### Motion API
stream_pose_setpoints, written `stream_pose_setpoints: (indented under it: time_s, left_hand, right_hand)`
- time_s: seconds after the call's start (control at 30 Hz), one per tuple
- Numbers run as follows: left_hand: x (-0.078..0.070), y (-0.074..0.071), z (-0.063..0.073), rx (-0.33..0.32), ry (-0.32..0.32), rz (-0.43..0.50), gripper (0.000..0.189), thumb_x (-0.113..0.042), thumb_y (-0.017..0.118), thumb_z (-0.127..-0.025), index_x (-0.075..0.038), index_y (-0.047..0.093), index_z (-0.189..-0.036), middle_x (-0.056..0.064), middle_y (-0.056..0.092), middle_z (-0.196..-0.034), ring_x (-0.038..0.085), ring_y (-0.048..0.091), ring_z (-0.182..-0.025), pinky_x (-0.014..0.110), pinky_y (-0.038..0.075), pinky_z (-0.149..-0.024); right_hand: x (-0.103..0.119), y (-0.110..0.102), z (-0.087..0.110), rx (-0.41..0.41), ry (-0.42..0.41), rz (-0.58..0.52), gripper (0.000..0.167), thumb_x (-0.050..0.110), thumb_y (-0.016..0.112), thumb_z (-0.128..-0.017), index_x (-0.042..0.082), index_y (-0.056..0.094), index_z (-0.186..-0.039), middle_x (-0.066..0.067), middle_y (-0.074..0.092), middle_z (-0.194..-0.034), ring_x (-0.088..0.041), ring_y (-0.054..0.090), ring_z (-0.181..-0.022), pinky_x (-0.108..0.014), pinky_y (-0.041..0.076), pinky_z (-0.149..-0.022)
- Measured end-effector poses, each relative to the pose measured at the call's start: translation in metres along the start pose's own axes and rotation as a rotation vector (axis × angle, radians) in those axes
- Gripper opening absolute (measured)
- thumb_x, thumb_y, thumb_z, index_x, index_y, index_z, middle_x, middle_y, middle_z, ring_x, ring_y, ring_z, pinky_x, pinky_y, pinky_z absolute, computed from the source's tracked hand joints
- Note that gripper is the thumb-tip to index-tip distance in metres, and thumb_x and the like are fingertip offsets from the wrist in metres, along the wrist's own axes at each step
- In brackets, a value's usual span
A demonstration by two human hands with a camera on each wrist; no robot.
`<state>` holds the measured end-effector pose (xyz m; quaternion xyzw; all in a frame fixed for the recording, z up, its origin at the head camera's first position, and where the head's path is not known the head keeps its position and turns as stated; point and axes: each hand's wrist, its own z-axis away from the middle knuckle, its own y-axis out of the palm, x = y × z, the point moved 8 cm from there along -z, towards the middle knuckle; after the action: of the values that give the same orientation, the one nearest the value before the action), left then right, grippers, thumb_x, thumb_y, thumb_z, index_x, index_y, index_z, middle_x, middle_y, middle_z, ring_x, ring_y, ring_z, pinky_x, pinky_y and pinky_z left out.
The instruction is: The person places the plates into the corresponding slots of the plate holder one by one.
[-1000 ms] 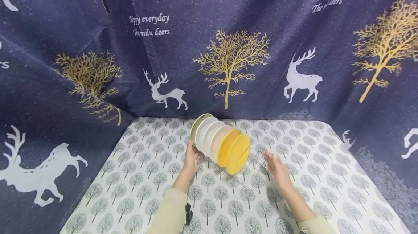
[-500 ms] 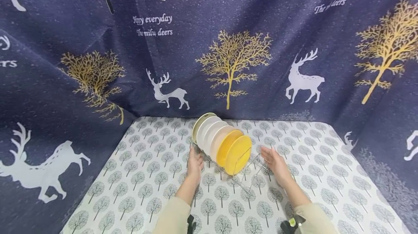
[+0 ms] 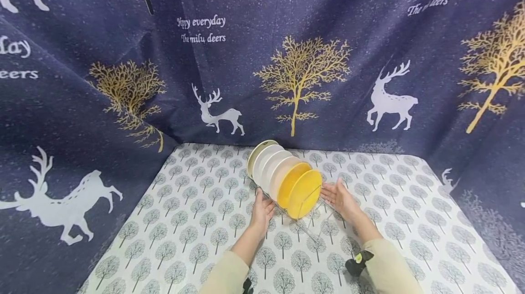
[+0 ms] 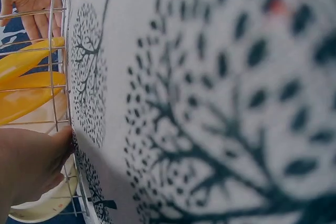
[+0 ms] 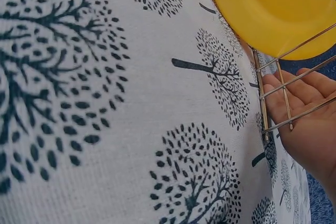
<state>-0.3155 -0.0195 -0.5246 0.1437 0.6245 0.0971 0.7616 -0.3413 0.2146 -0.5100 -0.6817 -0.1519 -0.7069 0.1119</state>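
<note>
A silver wire dish rack [image 3: 305, 230] stands on the tree-print cloth with a row of plates upright in it. Two yellow plates [image 3: 305, 194] are at its right end; a peach plate [image 3: 283, 173], white plates [image 3: 266, 162] and a cream-rimmed plate [image 3: 251, 159] follow towards the back left. My left hand [image 3: 261, 214] is at the rack's near left side, thumb raised and fingers loosely bent, close to the wires [image 4: 52, 77]. On the far right side my right hand [image 3: 340, 200] lies palm inward against or beside the rack, fingers extended behind the wires [image 5: 286, 85].
The white cloth [image 3: 184, 239] with grey-green trees covers the table. A dark blue curtain [image 3: 262, 79] with deer and gold trees hangs behind its back edge. Dark wrist gear [image 3: 358, 264] shows at the right sleeve.
My left hand has slid from the rack's left end rightward along its near side. The right hand's fingers have straightened and come in nearer the front yellow plate. The head view has shifted slightly.
</note>
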Motion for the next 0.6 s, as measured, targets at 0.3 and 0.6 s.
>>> stream_pose_setpoints:
  time_s: [0.3, 0.6]
  left_hand:
    - [-0.006, 0.009, -0.008, 0.062, 0.044, -0.031, 0.077, -0.052, 0.017, -0.099, 0.010, 0.007, -0.143, 0.036, 0.022, -0.140, 0.044, 0.027, -0.129, 0.048, 0.024, -0.107]
    - [-0.012, 0.007, -0.023, 0.144, 0.055, -0.085, 0.081, -0.058, 0.015, -0.096, 0.007, 0.011, -0.144, 0.038, 0.021, -0.140, 0.044, 0.029, -0.129, 0.048, 0.026, -0.107]
  right_hand:
    - [-0.002, 0.007, 0.016, -0.126, 0.021, 0.037, 0.082, 0.055, 0.006, -0.097, -0.013, 0.022, -0.139, -0.029, 0.027, -0.142, -0.040, 0.027, -0.131, -0.044, 0.019, -0.109]
    - [-0.012, 0.030, 0.040, -0.380, 0.098, 0.097, 0.068, 0.054, 0.014, -0.098, 0.005, 0.034, -0.141, -0.016, 0.039, -0.141, -0.032, 0.032, -0.130, -0.049, 0.017, -0.109]
